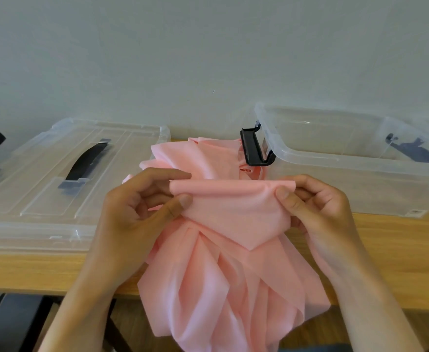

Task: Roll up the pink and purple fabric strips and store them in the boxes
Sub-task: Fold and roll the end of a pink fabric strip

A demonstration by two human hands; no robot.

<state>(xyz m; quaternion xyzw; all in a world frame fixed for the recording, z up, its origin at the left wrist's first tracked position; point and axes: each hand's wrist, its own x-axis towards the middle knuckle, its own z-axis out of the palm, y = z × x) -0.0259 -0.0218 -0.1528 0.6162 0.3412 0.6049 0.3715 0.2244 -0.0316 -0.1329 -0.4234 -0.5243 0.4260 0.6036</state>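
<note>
Early days: left hand (142,207) and right hand (317,204) each pinch one end of the pink strip's (231,250) first fold between them, rest unrolled below the wrists, open box (348,158) beyond right hand empty, purple unseen.

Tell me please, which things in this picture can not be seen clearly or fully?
- Head view: the lower pink fabric runs off the bottom edge.
- Head view: no purple strip shows.
- Head view: the open box is cut by the right edge.
- Head view: the left hand and right hand cover the fold's ends.
</note>
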